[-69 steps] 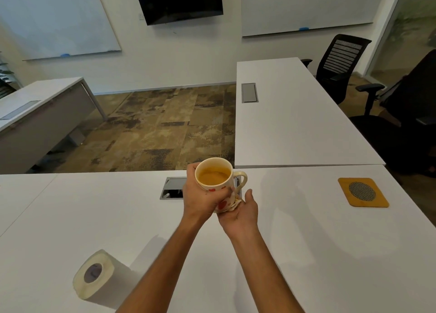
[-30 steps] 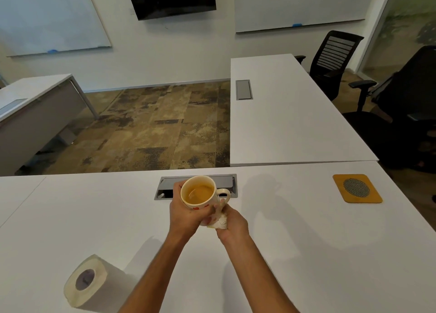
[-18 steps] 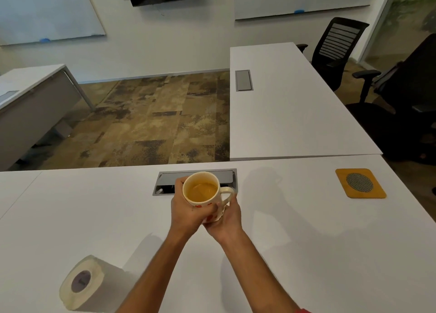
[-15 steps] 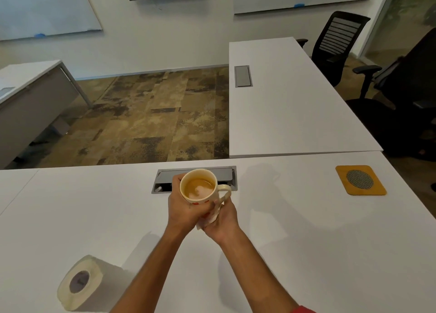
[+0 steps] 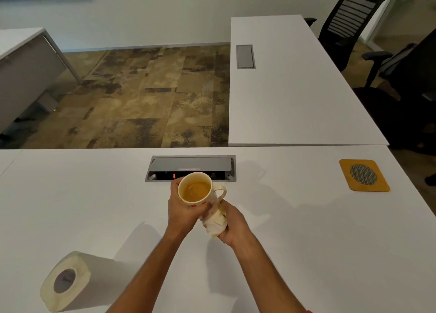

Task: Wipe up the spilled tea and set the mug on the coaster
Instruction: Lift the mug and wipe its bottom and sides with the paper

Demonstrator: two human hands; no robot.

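— Where's the mug (image 5: 197, 190)?

— Up off the table (image 5: 306, 253), just this side of the cable box (image 5: 190, 168). The left hand (image 5: 182, 209) is wrapped around its side; tea is inside, handle pointing right.

— And the other hand?

— The right hand (image 5: 232, 223) is clenched on a crumpled tissue (image 5: 215, 221), pressed against the mug's lower side.

— The coaster (image 5: 363, 175)?

— Far right of the cable box, well apart from the mug. A paper roll (image 5: 67, 281) lies near left of it.

The right hand (image 5: 232, 223) now drags its wadded tissue (image 5: 215, 221) lower, beneath the mug (image 5: 197, 191), which tilts a little more toward the left hand (image 5: 182, 210)
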